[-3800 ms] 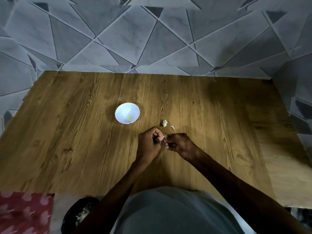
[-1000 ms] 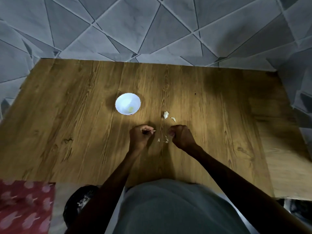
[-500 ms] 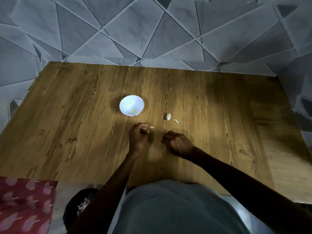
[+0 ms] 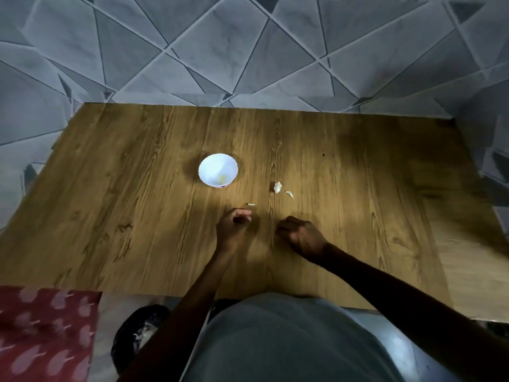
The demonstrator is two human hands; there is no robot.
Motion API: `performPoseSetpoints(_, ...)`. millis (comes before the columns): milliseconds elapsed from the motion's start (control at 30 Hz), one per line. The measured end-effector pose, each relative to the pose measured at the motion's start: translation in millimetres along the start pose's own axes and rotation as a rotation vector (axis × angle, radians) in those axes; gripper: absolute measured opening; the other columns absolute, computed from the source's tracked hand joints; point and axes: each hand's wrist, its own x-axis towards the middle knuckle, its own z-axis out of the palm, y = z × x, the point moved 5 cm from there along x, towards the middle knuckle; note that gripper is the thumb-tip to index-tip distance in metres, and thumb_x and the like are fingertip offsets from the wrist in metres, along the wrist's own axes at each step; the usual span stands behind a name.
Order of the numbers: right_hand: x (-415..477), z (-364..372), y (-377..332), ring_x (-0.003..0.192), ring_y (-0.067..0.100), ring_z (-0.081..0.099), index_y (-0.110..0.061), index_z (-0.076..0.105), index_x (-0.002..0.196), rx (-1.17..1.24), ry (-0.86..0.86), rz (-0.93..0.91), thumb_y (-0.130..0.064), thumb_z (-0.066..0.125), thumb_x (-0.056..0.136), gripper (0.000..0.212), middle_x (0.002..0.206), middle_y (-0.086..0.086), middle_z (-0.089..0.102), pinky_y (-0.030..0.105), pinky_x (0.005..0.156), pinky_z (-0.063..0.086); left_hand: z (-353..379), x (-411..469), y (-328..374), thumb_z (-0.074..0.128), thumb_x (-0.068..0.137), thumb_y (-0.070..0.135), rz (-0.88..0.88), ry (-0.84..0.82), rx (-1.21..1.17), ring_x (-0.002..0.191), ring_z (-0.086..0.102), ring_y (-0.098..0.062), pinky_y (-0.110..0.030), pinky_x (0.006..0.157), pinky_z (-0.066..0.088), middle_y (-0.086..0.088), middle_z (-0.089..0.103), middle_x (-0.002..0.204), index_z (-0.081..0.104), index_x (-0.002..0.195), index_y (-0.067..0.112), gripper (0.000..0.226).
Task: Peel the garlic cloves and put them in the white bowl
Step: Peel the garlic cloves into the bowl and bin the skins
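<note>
Wood-grain brown tabletop (image 4: 124,194) set against grey triangle-patterned tiles (image 4: 192,51); garlic work near centre.
Small round white bowl (image 4: 210,162) sits left of centre with one yellowish peeled clove (image 4: 222,177) inside. Two pale garlic pieces (image 4: 278,187) lie close together to the right of the bowl. Small pale sliver (image 4: 250,204) lies just beyond left hand (image 4: 232,226), apart from it. Left fingers curled, nothing seen in them. Right hand (image 4: 303,235) fisted knuckles-up on the wood; cannot tell what it holds. Wide wood on both sides; far edge meets tiles, near edge at torso. Red patterned cloth (image 4: 41,334) lower left.
</note>
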Motion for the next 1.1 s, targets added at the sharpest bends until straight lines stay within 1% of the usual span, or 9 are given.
performPoseSetpoints(100, 8, 1, 3, 0.087, 0.029, 0.067, -0.005, 0.072, 0.098, -0.102, 0.007, -0.045, -0.003, 0.079, 0.074, 0.025, 0.099, 0.013, 0.070, 0.038, 0.065, 0.059, 4, -3, 2, 0.061, 0.090, 0.005, -0.141, -0.062, -0.270, 0.085, 0.067, -0.017, -0.024, 0.074, 0.054, -0.005, 0.072, 0.093, 0.071, 0.100, 0.012, 0.016)
performPoseSetpoints(200, 16, 6, -1, 0.085, 0.032, 0.066, -0.001, 0.068, 0.100, -0.127, -0.006, 0.053, -0.001, 0.076, 0.075, 0.026, 0.097, 0.018, 0.068, 0.039, 0.066, 0.057, 15, -10, 2, 0.057, 0.095, 0.009, -0.400, -0.145, -0.661, 0.085, 0.066, -0.018, -0.026, 0.079, 0.054, -0.012, 0.069, 0.095, 0.068, 0.103, 0.005, 0.014)
performPoseSetpoints(333, 27, -10, -5, 0.076, 0.008, 0.066, -0.011, 0.071, 0.089, 0.428, 0.206, 0.570, 0.003, 0.069, 0.081, 0.016, 0.086, 0.000, 0.069, 0.022, 0.066, 0.054, 30, -16, 1, 0.048, 0.101, 0.024, -0.631, -0.154, -0.846, 0.087, 0.067, -0.020, -0.029, 0.082, 0.053, -0.013, 0.071, 0.097, 0.067, 0.100, 0.005, 0.027)
performPoseSetpoints(433, 42, -28, -26, 0.063, 0.000, 0.065, -0.009, 0.075, 0.075, 0.667, 0.291, 0.601, 0.005, 0.072, 0.075, 0.015, 0.073, -0.007, 0.071, 0.016, 0.060, 0.050, 38, -25, 9, 0.044, 0.101, 0.024, -0.750, -0.165, -0.965, 0.062, 0.062, -0.017, -0.026, 0.062, 0.051, -0.009, 0.067, 0.068, 0.064, 0.082, 0.007, 0.032)
performPoseSetpoints(567, 52, -38, -53, 0.073, 0.011, 0.067, -0.016, 0.077, 0.086, 0.427, 0.026, 0.422, 0.002, 0.068, 0.077, 0.022, 0.083, -0.002, 0.074, 0.026, 0.068, 0.053, 48, -28, 12, 0.041, 0.099, 0.018, -0.818, -0.170, -1.085, 0.070, 0.056, -0.021, -0.029, 0.069, 0.046, -0.011, 0.064, 0.061, 0.060, 0.076, 0.005, 0.033)
performPoseSetpoints(733, 45, -49, -14, 0.074, 0.006, 0.063, -0.011, 0.077, 0.091, 0.568, 0.254, 0.687, 0.002, 0.063, 0.083, 0.021, 0.087, 0.002, 0.074, 0.016, 0.070, 0.050, 45, -22, 14, 0.036, 0.099, 0.012, -0.839, -0.117, -1.176, 0.066, 0.062, -0.019, -0.026, 0.058, 0.053, -0.012, 0.068, 0.061, 0.060, 0.074, 0.003, 0.036)
performPoseSetpoints(800, 42, -48, 12, 0.078, 0.007, 0.063, -0.008, 0.078, 0.092, 0.506, 0.290, 0.746, 0.007, 0.060, 0.084, 0.025, 0.091, 0.005, 0.076, 0.015, 0.075, 0.052, 39, -18, 11, 0.035, 0.102, 0.016, -0.827, -0.081, -1.168, 0.073, 0.062, -0.018, -0.026, 0.063, 0.053, -0.010, 0.069, 0.062, 0.061, 0.081, 0.004, 0.036)
performPoseSetpoints(933, 44, -34, 33, 0.101, 0.021, 0.068, -0.009, 0.073, 0.112, 0.271, 0.113, 0.653, 0.014, 0.057, 0.079, 0.043, 0.112, 0.008, 0.072, 0.032, 0.088, 0.055, 26, -8, 4, 0.028, 0.104, 0.018, -0.799, -0.050, -1.180, 0.080, 0.059, -0.019, -0.027, 0.072, 0.048, -0.010, 0.065, 0.084, 0.061, 0.089, 0.003, 0.039)
performPoseSetpoints(1100, 69, -17, 13, 0.120, 0.037, 0.055, -0.003, 0.059, 0.130, -0.037, -0.123, 0.323, 0.006, 0.051, 0.088, 0.044, 0.133, 0.018, 0.057, 0.043, 0.099, 0.046, 17, -2, 3, 0.027, 0.104, 0.019, -0.794, -0.037, -1.192, 0.081, 0.058, -0.019, -0.027, 0.073, 0.048, -0.010, 0.066, 0.082, 0.061, 0.090, 0.003, 0.040)
